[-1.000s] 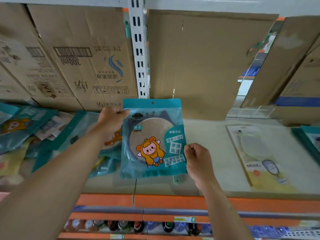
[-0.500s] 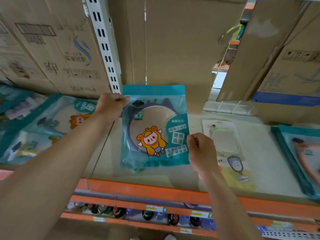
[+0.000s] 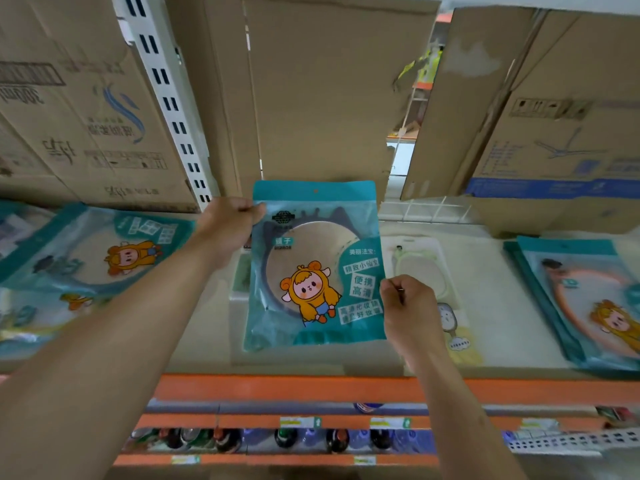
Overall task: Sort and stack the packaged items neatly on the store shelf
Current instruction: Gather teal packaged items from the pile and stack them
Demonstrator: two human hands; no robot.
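- Shelf [image 3: 502,323]: pale deck w/ orange front lip [image 3: 311,388]. A bare strip lies centre-right; goods sit at both ends.
- Cartons [image 3: 318,98]: brown boxes line the far side and limit depth. A pack pushed far will butt against them.
- Left heap [image 3: 86,254]: teal packs, overlapped and skewed, not squared. Judged the unsorted lot.
- Right stack [image 3: 588,296]: teal packs lying flat, orange-rimmed mirror showing, edges approx. aligned.
- Mirror pack [image 3: 311,271]: held upright at centre, print facing the person, above the deck between the left heap and the pale-green pack. Cannot tell whether its lower edge touches the deck.
  - Handling (judged): light; soft glossy film, prob. slippery; stiff round mirror inside, fragile. Lay it down, do not drop it.
  - Hold points: film margins or teal header, not the mirror face.
- Pale-green pack [image 3: 422,265]: flat on deck just right of the held pack, partly behind right hand; occupies the nearest landing spot.
- Left hand [image 3: 228,226]: pinches the pack's upper-left edge, thumb on the front.
- Right hand [image 3: 408,306]: fingers curled, pinching the pack's right edge at mid-height.
- White item [image 3: 239,278]: mostly hidden behind the pack; type not identifiable.
- Bottles [image 3: 287,438]: on the tier below, clear of the work.
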